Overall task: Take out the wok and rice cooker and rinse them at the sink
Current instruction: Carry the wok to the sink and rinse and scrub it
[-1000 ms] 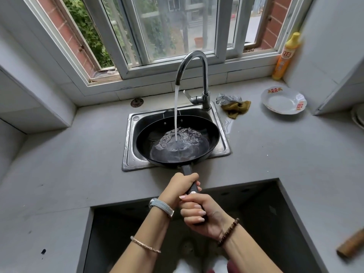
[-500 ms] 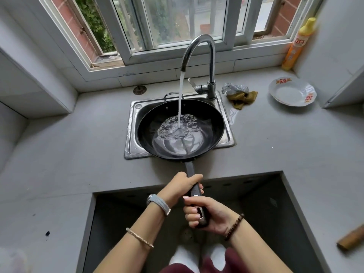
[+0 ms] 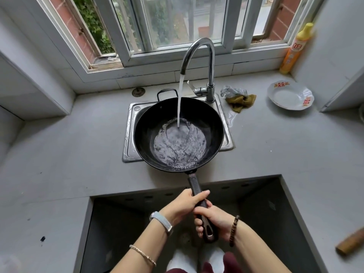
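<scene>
A black wok (image 3: 149,131) sits over the small steel sink (image 3: 132,113), covering most of the basin. Water runs from the curved faucet (image 3: 208,56) into the wok and pools and churns in its bottom. Its long dark handle (image 3: 194,184) points toward me. My left hand (image 3: 182,203) grips the handle further up, and my right hand (image 3: 213,219) grips it near its end, just behind the left. The small loop handle on the wok's far side sticks up at the back. No rice cooker is in view.
A white dish (image 3: 290,96) and a yellow detergent bottle (image 3: 295,50) stand at the back right. A scrubber and a brown cloth (image 3: 239,99) lie beside the faucet. An open cutout (image 3: 137,223) in the grey counter lies right below my hands. A wooden handle (image 3: 350,243) lies at the right edge.
The wok has tipped and swirled under the stream, and the water in it has shifted toward the near side. Both hands keep their grip on the handle.
</scene>
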The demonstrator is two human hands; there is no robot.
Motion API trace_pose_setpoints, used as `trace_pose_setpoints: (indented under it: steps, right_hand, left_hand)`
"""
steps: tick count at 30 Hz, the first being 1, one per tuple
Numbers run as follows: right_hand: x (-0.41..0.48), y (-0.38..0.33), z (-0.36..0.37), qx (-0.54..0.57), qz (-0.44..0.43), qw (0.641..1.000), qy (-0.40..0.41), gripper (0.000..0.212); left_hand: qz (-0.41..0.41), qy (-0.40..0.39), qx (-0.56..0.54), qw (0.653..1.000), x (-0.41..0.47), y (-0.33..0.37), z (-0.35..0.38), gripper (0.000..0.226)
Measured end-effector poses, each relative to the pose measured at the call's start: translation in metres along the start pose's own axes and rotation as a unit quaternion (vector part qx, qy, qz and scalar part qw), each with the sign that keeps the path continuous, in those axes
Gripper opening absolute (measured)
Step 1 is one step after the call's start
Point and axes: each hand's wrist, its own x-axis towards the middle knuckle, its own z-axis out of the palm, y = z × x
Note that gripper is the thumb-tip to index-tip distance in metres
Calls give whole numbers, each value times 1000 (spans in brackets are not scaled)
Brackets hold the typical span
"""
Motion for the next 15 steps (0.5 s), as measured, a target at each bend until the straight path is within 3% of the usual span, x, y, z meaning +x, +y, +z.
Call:
trace_pose_setpoints:
  steps: [6,15]
  right_hand:
    - [-13,-36,23,6,-76,997,-18,13]
    - [-13,-37,28,-4,-71,997,-12,9]
  left_hand:
    - [-12,-17,-77,997,-5,37,-12,30]
    - [-37,-51,-99,993,-6,45,-19,26]
